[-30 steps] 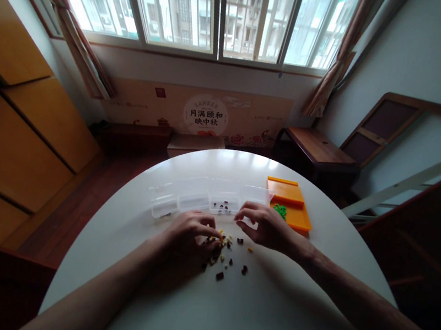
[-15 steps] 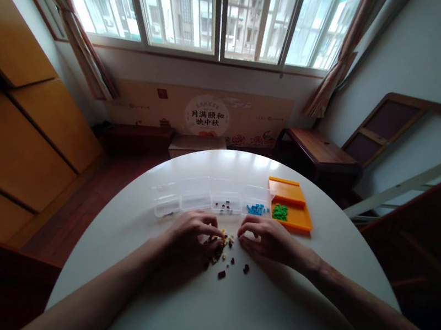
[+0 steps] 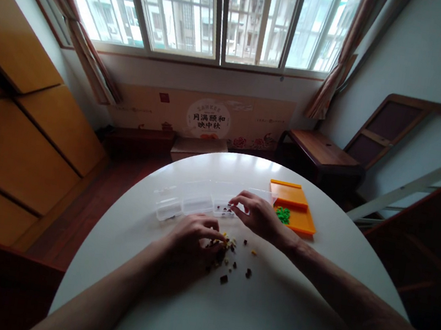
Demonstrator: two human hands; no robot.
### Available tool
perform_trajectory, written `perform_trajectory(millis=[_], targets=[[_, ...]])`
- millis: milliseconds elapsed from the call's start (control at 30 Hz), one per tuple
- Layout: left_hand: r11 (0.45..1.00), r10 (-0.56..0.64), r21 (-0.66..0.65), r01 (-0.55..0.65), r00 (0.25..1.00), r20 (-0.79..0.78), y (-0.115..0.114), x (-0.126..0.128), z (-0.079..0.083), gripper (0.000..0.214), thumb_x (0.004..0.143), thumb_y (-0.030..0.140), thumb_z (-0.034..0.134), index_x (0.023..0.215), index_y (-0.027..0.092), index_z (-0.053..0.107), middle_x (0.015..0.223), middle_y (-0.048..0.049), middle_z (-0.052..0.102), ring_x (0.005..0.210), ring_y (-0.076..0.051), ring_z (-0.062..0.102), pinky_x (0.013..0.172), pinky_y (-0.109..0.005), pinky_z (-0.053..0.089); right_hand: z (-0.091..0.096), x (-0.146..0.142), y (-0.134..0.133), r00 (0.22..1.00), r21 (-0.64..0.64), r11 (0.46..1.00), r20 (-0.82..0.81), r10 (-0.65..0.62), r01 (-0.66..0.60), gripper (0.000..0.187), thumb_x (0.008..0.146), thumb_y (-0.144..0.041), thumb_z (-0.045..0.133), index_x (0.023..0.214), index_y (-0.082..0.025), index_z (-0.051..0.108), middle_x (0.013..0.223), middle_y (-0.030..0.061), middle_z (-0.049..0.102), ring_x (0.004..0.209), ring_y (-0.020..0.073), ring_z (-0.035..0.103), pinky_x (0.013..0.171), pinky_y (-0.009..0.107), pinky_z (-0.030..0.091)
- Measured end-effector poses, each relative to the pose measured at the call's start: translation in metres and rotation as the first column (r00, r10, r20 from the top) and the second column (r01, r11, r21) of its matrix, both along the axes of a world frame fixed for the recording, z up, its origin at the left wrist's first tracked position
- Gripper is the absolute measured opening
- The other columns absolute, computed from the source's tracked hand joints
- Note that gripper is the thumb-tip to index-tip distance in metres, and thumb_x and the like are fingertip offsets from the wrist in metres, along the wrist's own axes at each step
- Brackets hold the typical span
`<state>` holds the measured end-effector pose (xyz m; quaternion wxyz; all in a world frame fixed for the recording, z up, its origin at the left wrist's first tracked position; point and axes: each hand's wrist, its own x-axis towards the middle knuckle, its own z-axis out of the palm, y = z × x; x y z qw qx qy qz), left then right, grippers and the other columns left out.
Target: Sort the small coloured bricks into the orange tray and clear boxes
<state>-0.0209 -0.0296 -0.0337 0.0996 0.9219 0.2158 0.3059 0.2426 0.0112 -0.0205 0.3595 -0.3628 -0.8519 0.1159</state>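
Note:
My left hand (image 3: 196, 233) rests on the table at a pile of tiny brown and yellow building bricks (image 3: 227, 243), its fingers curved and apart, touching the pile's left side. My right hand (image 3: 257, 214) is held over a clear plastic box with dark pieces (image 3: 221, 210). Its thumb and forefinger are bent toward each other in a pinch; anything between them is too small to make out. It hides the compartment of blue pieces. Several loose brown bricks (image 3: 224, 279) and a yellow brick (image 3: 254, 252) lie to the right of and in front of the pile.
Clear compartments (image 3: 169, 210) stand in a row on the round white table (image 3: 180, 315). At its right end is an orange tray (image 3: 304, 220) with green pieces (image 3: 283, 215). Beyond the table are a wooden stool (image 3: 325, 150) and a window.
My right hand has lifted from beside the pile, forward to the clear box, covering the blue pieces. A yellow and a brown brick now show where it was. My left hand stays at the pile.

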Motion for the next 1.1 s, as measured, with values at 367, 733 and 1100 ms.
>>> perform_trajectory(millis=[367, 733, 1100], targets=[[1.000, 0.019, 0.024, -0.020, 0.999, 0.028, -0.001, 0.004, -0.005, 0.011, 0.094, 0.026, 0.075, 0.098, 0.028, 0.085, 0.086, -0.0009, 0.079, 0.071, -0.015, 0.069, 0.070, -0.028, 0.056, -0.006, 0.041, -0.050, 0.987, -0.063, 0.990, 0.097, 0.131, -0.126, 0.009, 0.104, -0.024, 0.069, 0.106, -0.021, 0.078, 0.109, 0.0078, 0.077, 0.085, 0.0181, 0.071, 0.080, 0.032, 0.059], [0.999, 0.043, 0.025, -0.043, 0.999, 0.002, -0.002, 0.007, 0.004, 0.010, 0.097, 0.032, 0.078, 0.102, 0.026, 0.085, 0.090, -0.0031, 0.079, 0.072, -0.015, 0.070, 0.071, -0.028, 0.056, -0.017, 0.047, -0.067, 0.996, -0.145, 0.986, 0.027, 0.085, -0.080, 0.009, 0.105, -0.023, 0.068, 0.099, -0.021, 0.076, 0.108, 0.0073, 0.076, 0.088, 0.0181, 0.073, 0.083, 0.031, 0.061], [0.929, 0.166, -0.361, -0.083, 0.965, 0.205, -0.022, 0.039, 0.011, 0.020, 0.105, 0.037, 0.075, 0.107, 0.019, 0.085, 0.090, -0.0066, 0.077, 0.073, -0.015, 0.069, 0.068, -0.026, 0.058, -0.024, 0.039, -0.066, 0.971, 0.016, 0.987, -0.177, 0.161, -0.161, 0.010, 0.109, -0.026, 0.067, 0.101, -0.022, 0.072, 0.091, 0.0039, 0.076, 0.079, 0.0165, 0.070, 0.075, 0.030, 0.057]])
